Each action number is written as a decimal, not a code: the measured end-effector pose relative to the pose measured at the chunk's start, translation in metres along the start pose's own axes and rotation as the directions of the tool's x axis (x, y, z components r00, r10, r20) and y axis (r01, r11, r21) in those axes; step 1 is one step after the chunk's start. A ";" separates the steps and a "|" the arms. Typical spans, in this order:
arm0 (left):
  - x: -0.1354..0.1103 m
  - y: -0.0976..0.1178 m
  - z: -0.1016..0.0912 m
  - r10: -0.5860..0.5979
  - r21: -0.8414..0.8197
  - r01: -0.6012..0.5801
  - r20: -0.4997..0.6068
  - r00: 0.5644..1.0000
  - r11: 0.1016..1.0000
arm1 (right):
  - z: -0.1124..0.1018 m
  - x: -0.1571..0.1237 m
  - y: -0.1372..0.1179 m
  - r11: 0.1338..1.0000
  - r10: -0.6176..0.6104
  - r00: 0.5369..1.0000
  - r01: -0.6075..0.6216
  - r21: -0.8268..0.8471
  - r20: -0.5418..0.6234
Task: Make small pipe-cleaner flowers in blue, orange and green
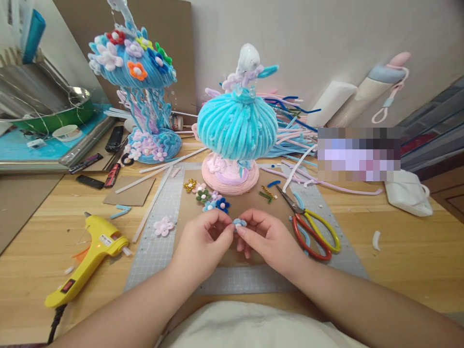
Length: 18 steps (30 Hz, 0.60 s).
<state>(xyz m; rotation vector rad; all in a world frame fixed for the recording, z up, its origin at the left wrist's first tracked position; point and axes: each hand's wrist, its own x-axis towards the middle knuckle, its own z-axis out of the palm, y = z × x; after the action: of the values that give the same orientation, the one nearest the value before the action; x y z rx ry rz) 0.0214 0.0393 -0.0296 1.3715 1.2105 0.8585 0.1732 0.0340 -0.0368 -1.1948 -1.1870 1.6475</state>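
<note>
Left fingers (226, 235) pinch a blue flower (239, 222); right fingers (248, 236), nearly closed, likewise.

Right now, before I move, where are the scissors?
In the head view, the scissors lie toward the right side of the gridded mat, just right of the right hand, with their blades pointing away from the wearer.

A flat brown cardboard sheet (250, 200) lies on a grey gridded mat (152, 256) on the light wooden table (406, 261). At the sheet's back stands a turquoise fuzzy dome (237, 125); before it, a small pale-blue fuzzy flower (239, 222) sits between left hand (205, 241) and right hand (270, 239). A yellow plastic glue gun (94, 244) lies left of the mat; red-and-yellow-handled metal scissors (303, 212) lie right of the hands.
</note>
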 end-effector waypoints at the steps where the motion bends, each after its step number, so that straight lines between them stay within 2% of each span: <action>1: 0.000 0.000 0.000 0.000 -0.001 0.000 -0.001 1.000 1.000 | 0.000 0.000 0.000 1.000 0.000 1.000 0.000 -0.002 0.000; 6: 0.000 -0.001 0.001 -0.002 0.015 0.002 0.008 1.000 1.000 | -0.001 -0.002 -0.002 0.998 0.003 1.000 -0.005 -0.064 -0.025; 12: -0.001 -0.001 0.002 0.000 0.123 -0.001 0.010 1.000 0.992 | -0.001 -0.004 0.000 0.987 0.008 0.998 -0.016 -0.161 -0.055; 18: -0.005 0.002 0.000 0.097 0.329 -0.109 0.054 0.994 0.938 | 0.001 -0.006 0.002 0.962 -0.064 0.996 0.044 -0.271 -0.064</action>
<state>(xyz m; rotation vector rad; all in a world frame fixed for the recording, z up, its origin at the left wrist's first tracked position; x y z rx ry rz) 0.0206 0.0350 -0.0273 1.7272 1.3050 0.7181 0.1733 0.0273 -0.0372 -1.3637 -1.4181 1.4210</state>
